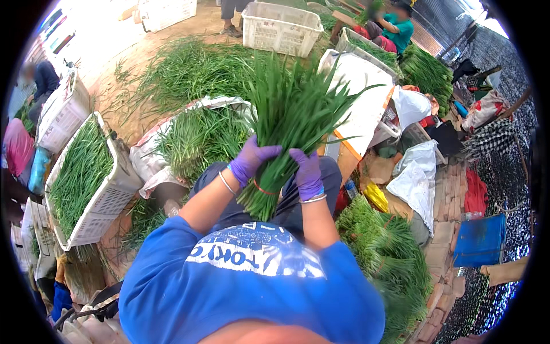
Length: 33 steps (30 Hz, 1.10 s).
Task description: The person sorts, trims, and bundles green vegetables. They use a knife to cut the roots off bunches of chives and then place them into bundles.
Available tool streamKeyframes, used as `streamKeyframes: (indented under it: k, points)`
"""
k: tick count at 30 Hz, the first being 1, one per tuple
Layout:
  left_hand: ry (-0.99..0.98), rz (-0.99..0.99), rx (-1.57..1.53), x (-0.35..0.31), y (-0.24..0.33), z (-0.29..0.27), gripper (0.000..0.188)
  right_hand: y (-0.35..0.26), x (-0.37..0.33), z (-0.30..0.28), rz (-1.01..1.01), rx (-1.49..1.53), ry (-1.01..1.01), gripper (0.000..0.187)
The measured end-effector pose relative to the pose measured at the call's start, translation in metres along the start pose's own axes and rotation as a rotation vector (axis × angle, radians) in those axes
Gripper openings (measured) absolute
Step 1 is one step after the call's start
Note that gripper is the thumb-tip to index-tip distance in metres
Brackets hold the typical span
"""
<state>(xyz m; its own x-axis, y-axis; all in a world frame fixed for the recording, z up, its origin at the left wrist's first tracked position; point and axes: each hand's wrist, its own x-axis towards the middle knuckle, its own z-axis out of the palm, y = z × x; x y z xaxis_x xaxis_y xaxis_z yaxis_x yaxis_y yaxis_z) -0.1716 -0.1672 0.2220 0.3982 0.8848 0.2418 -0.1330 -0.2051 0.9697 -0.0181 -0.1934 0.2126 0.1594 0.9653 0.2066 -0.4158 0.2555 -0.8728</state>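
Note:
A large bunch of garlic chives stands upright above my lap, its leaves fanning out at the top. A red band circles it near the cut stem ends. My left hand, in a purple glove, closes round the bunch's left side with the thumb across the front. On the right side, my right hand, gloved the same way, presses its thumb against the leaves; its other fingers are mostly hidden behind the bunch. Just beyond my left hand, an open white sack holds loose chives.
Tied bunches are piled at my right. White crates stand to the left and a crate at the back. A white-covered surface lies right of the bunch. More loose chives cover the ground ahead. A person sits far right.

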Motion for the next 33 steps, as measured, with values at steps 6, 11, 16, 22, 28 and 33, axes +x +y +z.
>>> streamKeyframes:
  k: [6,11,16,22,28,33]
  points:
    - [0.266,-0.524,-0.433,-0.005,0.026,0.025,0.036,-0.013,0.002,0.006,0.253,-0.071,0.209,0.048]
    - [0.25,-0.6,-0.342,-0.007,0.038,0.024,0.038,-0.021,-0.005,0.004,0.132,-0.044,0.35,0.049]
    - [0.202,-0.523,-0.511,-0.013,-0.014,0.023,0.038,-0.04,-0.001,-0.002,-0.528,-0.569,0.531,0.053]
    - [0.116,-0.547,-0.381,-0.019,0.004,0.029,0.04,-0.076,0.002,0.036,-0.653,-1.434,-0.072,0.049]
    - [0.047,-0.419,-0.385,-0.023,-0.008,0.032,0.04,-0.053,0.009,0.03,-0.437,-1.393,-0.056,0.042]
    - [0.069,-0.419,-0.279,-0.022,-0.007,0.036,0.04,-0.044,0.013,0.023,-0.467,-1.382,0.002,0.024]
